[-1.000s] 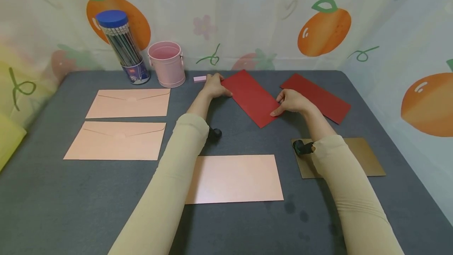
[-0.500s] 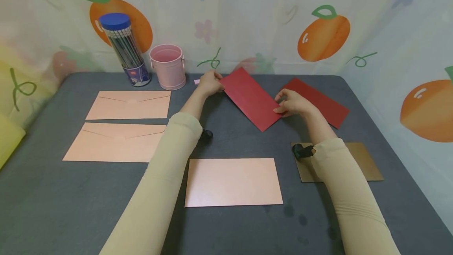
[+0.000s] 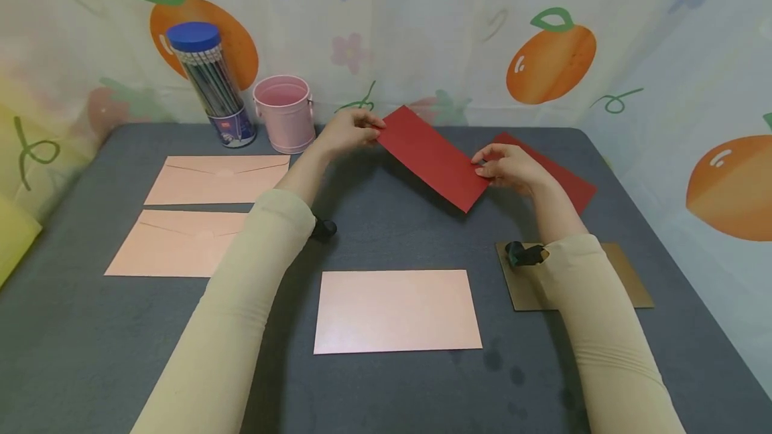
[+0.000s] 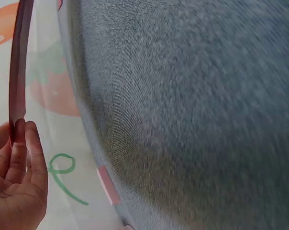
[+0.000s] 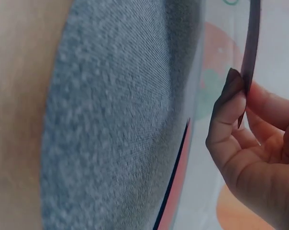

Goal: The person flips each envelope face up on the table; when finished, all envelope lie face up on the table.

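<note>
A plain red envelope (image 3: pixel 431 156) hangs tilted above the dark table, its shadow below it. My left hand (image 3: pixel 350 129) pinches its upper left corner between thumb and fingers. At its lower right end, my right hand (image 3: pixel 509 166) pinches the edge. In the left wrist view the red envelope (image 4: pixel 19 67) shows nearly edge-on, gripped by the left hand (image 4: pixel 17 187). The right wrist view also has the red envelope (image 5: pixel 251 43) edge-on, in the fingers of the right hand (image 5: pixel 259 158). A second red envelope (image 3: pixel 557 173) lies behind the right hand.
Two pink envelopes (image 3: pixel 220 179) lie at left, partly under the left sleeve. A pink sheet-like envelope (image 3: pixel 398 313) lies front centre, a gold one (image 3: pixel 627 273) under the right forearm. A pink bucket (image 3: pixel 283 116) and a pencil tub (image 3: pixel 211 82) stand at the back.
Both hands have raised the red envelope off the table, its lower end shifting slightly right. The left forearm has swung left, baring more of the front pink envelope.
</note>
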Demonstrator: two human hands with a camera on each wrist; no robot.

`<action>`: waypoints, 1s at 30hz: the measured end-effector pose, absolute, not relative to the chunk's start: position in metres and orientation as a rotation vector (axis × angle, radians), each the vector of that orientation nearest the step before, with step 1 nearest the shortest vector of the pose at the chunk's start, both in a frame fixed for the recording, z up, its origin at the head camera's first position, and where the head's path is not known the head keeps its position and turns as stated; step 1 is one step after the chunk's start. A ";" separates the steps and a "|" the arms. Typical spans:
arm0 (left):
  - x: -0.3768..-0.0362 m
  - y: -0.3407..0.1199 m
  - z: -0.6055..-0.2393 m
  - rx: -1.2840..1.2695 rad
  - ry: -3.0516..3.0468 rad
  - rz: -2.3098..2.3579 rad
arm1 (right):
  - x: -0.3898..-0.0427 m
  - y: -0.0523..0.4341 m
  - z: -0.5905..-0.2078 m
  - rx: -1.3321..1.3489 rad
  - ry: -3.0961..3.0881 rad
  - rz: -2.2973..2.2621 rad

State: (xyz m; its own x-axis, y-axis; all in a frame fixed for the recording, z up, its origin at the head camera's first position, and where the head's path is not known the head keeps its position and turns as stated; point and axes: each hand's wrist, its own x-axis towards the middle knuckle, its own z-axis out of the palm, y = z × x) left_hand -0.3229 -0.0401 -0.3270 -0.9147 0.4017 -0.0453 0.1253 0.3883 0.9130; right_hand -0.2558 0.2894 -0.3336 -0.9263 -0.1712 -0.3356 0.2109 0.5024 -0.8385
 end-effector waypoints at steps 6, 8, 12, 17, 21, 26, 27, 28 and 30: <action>-0.314 -0.048 -0.317 0.482 2.356 1.514 | -0.254 0.292 -0.328 0.076 2.338 -1.416; -0.312 -0.050 -0.315 0.489 2.325 1.534 | -0.254 0.293 -0.327 0.090 2.308 -1.455; -0.309 -0.056 -0.313 0.506 2.267 1.582 | -0.252 0.297 -0.327 0.117 2.248 -1.552; -0.307 -0.060 -0.314 0.568 2.312 1.586 | -0.251 0.301 -0.326 0.141 2.166 -1.685; -0.307 -0.059 -0.317 0.596 2.387 1.612 | -0.250 0.304 -0.324 0.114 2.084 -1.788; -0.307 -0.061 -0.318 0.601 2.445 1.647 | -0.247 0.310 -0.323 -0.052 1.984 -1.852; -0.308 -0.062 -0.318 0.603 2.461 1.642 | -0.246 0.311 -0.323 -0.094 1.941 -1.879; -0.308 -0.062 -0.318 0.599 2.471 1.641 | -0.246 0.312 -0.323 -0.128 1.895 -1.907; -0.308 -0.064 -0.318 0.585 2.487 1.637 | -0.245 0.314 -0.323 -0.177 1.784 -1.976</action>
State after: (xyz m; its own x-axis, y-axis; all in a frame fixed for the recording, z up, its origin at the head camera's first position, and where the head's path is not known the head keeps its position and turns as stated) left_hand -0.3079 -0.0643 -0.3176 -0.9202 0.3729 0.1192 0.2570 0.3456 0.9025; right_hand -0.2454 0.3142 -0.3227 -0.8815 -0.4217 -0.2125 0.2544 -0.0450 -0.9661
